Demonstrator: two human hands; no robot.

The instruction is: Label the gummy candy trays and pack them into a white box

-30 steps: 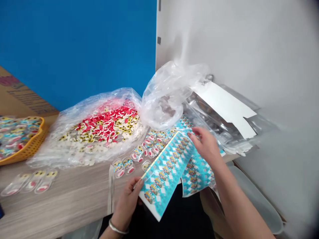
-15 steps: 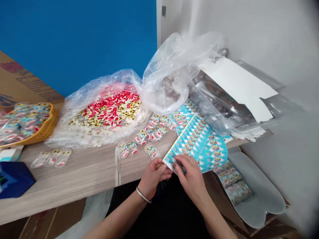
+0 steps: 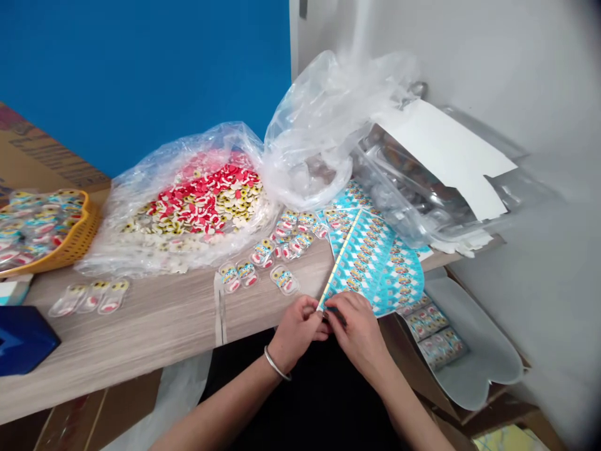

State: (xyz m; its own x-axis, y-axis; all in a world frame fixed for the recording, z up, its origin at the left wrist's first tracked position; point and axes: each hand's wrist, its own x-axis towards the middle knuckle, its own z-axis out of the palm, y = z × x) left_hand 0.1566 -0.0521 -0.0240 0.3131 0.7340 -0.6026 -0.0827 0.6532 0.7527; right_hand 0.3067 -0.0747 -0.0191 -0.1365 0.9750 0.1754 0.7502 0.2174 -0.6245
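since the blue printed sheet (image 3: 370, 263) lies across the front edge of the worktop (image 3: 154, 326), the left hand (image 3: 295, 332) and right hand (image 3: 359, 335) pinch its near corner closed, keeping it within reach.

The blue printed card sheet (image 3: 361, 257) is no longer held up but lowered onto the wood-grain tabletop (image 3: 154, 319), its near end pinched between the left hand (image 3: 295, 332) and right hand (image 3: 359, 332), now brought together.
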